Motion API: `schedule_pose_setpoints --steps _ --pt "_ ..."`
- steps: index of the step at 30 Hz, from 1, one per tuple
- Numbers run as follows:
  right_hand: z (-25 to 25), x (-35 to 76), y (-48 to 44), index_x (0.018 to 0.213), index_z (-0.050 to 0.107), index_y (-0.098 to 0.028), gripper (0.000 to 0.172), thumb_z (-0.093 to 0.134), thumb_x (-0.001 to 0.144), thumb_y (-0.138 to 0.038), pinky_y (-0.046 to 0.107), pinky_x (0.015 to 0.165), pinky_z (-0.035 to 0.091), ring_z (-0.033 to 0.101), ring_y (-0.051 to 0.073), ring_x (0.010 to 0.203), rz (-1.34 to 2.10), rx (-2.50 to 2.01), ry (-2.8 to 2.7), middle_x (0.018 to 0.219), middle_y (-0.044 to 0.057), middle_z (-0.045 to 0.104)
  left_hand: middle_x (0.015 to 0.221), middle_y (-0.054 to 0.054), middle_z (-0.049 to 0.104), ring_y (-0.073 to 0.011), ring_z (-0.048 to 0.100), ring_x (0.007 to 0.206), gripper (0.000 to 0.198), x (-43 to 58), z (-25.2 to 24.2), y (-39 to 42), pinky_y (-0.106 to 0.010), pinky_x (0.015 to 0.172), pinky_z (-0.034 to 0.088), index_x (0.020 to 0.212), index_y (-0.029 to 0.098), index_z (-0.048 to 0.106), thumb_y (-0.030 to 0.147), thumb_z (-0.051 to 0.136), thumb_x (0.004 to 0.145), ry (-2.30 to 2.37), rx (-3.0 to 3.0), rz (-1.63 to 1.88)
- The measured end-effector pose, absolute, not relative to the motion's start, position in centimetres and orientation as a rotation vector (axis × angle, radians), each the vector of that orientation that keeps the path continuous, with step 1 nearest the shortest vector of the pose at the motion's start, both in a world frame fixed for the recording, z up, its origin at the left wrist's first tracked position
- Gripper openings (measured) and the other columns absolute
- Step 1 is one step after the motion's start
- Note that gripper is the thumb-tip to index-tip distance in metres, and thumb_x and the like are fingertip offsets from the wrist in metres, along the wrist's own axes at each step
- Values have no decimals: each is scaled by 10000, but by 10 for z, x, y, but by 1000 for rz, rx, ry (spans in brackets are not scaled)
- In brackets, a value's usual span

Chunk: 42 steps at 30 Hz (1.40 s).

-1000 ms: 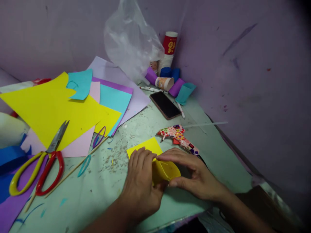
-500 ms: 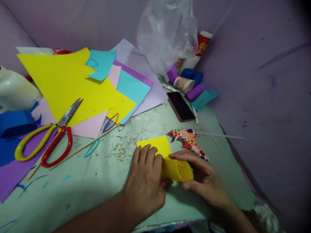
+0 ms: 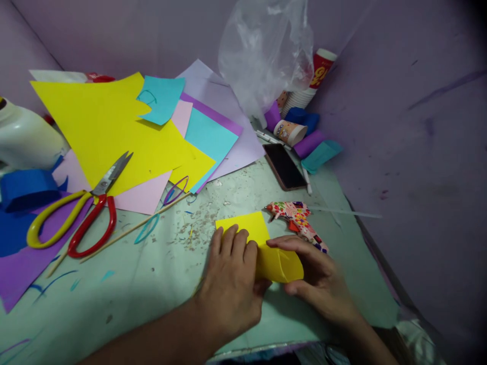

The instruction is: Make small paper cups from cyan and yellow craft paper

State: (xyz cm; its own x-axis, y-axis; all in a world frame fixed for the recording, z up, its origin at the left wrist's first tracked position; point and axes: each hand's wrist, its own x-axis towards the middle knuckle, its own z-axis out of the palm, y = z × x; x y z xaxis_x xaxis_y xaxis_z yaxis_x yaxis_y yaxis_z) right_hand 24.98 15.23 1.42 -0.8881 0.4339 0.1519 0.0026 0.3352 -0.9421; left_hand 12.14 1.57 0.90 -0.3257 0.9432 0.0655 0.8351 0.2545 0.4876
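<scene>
A strip of yellow paper (image 3: 276,264) lies in front of me, partly rolled into a tube with a flat end stretching away on the table. My left hand (image 3: 232,281) presses over the roll, its fingers curled across the top and the thumb below. At the roll's right end, my right hand (image 3: 321,279) holds the edge between fingers and thumb. Just beyond it rests a floral-patterned glue gun (image 3: 299,223) with a clear glue stick (image 3: 352,212) out of its back. The underside of the roll is hidden.
Scissors with red and yellow handles (image 3: 91,208) lie left, near a thin wooden stick (image 3: 133,230). Sheets of coloured paper (image 3: 102,126) spread at the back. A phone (image 3: 285,166), paper cups (image 3: 291,132), rolled paper pieces (image 3: 321,154) and a plastic bag (image 3: 262,56) stand back right.
The whole view has shifted slightly, so objects on the left sit a little further right. Both hands keep nearly the same hold on the yellow paper.
</scene>
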Motion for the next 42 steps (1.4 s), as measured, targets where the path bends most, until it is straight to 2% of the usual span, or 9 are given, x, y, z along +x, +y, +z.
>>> schedule_pose_setpoints --steps 5,10,14,19,27,42 --pt "12 251 153 1181 580 -364 476 737 736 -429 324 936 453 556 206 1078 1578 -367 -2201 1123 1 631 1263 -164 508 -350 397 1235 423 116 13 17 -574 1101 212 1130 119 530 320 573 761 2273 1653 655" --pt "11 252 152 1179 580 -381 466 742 742 -403 312 942 445 561 193 1076 1589 -374 -2198 1129 -13 633 1264 -154 506 -306 431 1208 487 81 29 12 -478 1050 361 1152 112 542 150 629 675 1963 1722 567" --pt "12 252 153 1174 586 -377 457 741 745 -398 315 948 445 564 194 1082 1590 -373 -2213 1138 -13 635 1336 -178 447 -326 375 1264 500 61 33 8 -505 1072 325 1171 92 545 138 620 678 1943 1711 537" --pt "11 254 156 1175 578 -363 478 744 731 -423 347 947 453 569 211 1080 1575 -355 -2225 1145 -2 634 1325 -162 462 -316 379 1263 490 61 29 8 -501 1076 320 1161 111 549 131 618 677 1942 1742 525" --pt "8 255 153 1226 478 -340 594 770 725 -213 397 975 442 567 235 1110 1449 -341 -2370 1209 27 599 1298 -140 484 -310 391 1243 493 62 26 6 -492 1064 336 1144 130 557 127 642 659 1973 1784 567" --pt "4 254 155 1203 460 -325 563 744 741 -174 440 942 467 578 252 1086 1418 -269 -2370 1175 45 601 1298 -134 479 -307 390 1242 498 62 25 6 -494 1056 337 1159 144 546 140 652 673 1969 1776 558"
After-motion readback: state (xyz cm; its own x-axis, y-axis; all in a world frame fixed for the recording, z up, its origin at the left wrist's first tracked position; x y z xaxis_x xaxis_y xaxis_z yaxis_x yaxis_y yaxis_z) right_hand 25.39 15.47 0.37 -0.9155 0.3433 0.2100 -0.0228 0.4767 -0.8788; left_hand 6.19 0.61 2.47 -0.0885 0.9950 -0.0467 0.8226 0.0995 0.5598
